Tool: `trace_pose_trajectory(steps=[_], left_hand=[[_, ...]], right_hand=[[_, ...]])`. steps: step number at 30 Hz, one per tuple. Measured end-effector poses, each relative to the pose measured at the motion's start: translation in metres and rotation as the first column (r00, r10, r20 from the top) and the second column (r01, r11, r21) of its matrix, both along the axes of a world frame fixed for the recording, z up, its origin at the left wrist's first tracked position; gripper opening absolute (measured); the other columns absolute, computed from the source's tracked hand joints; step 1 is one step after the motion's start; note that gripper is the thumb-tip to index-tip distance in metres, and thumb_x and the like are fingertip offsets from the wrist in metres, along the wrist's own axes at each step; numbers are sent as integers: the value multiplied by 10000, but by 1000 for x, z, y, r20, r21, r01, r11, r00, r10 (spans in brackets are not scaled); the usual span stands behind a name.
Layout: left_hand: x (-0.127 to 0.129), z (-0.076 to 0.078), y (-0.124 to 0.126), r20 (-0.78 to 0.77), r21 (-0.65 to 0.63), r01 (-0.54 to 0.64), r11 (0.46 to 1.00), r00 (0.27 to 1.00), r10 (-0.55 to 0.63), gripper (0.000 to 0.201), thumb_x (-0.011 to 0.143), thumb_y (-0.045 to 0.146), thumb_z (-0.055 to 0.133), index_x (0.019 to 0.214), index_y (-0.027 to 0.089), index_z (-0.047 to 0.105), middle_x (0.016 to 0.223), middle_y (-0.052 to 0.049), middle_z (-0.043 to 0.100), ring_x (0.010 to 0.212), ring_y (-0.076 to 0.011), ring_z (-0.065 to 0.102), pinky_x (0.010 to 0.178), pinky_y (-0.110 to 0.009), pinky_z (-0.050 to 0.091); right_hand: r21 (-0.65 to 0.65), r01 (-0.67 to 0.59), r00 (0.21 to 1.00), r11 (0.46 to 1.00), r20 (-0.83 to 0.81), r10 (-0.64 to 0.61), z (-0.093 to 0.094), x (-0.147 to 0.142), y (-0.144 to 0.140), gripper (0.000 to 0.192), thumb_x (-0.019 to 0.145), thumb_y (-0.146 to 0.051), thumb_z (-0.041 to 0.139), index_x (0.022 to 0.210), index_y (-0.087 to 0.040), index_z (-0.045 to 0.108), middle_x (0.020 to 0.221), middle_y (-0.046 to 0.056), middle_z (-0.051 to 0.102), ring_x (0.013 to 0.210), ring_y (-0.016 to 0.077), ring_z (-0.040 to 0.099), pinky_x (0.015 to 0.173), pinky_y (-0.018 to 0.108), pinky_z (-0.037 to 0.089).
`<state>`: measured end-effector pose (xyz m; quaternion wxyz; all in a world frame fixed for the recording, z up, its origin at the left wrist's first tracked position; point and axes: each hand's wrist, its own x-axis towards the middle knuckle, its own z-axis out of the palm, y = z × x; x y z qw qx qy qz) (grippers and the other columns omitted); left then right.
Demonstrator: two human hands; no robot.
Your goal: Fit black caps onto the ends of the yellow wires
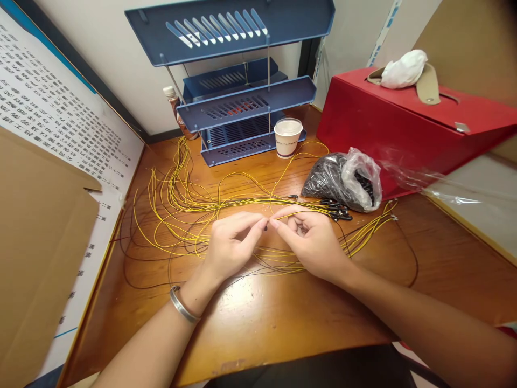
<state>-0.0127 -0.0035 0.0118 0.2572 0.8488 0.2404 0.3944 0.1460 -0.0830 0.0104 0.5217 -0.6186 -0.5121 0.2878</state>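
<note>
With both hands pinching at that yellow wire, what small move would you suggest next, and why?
Probably push the small black piece at the left hand fingertips onto the yellow wire end pinched by the right hand. The two sets of fingertips nearly meet above the table, so only a short closing push seems left.

Thin yellow wire (307,211) pinched taut, level.

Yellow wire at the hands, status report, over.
Left hand and right hand pinch yellow wire fingertip to fingertip. Small black piece at the pinch. Loose wires underneath, nothing blocking.
</note>
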Motion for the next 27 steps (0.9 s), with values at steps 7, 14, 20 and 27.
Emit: trace_pose_trajectory(steps=[7,14,20,27], left_hand=[[0,0,-1,-9,-6,37,999,999,-37,204,945,201,611,817,156,762,764,-26,760,667,-92,681,668,-179,531],[0,2,-1,-21,30,8,1000,1000,-7,213,937,215,620,777,148,744,698,-20,714,612,-81,622,614,-188,475],[0,2,-2,-32,21,11,1000,999,-10,235,952,225,598,777,148,735,686,-16,699,608,-79,604,604,-190,458],[-2,1,-1,22,-27,-28,999,999,28,223,956,215,596,792,155,734,721,-13,723,643,-79,635,643,-188,493]], right_hand=[[32,-2,1000,999,-9,2,0,2,0,193,868,-317,648,808,-136,673,501,-79,377,457,61,329,451,239,251],[38,-32,999,999,19,31,2,3,0,179,880,-309,645,843,-139,691,501,-78,378,459,67,328,472,251,269],[47,-49,999,998,20,49,2,4,0,167,894,-311,637,849,-156,681,508,-79,363,465,73,319,488,257,272],[63,-34,999,997,30,32,-1,4,-1,162,908,-311,618,859,-162,661,513,-85,362,455,74,317,500,262,272]])
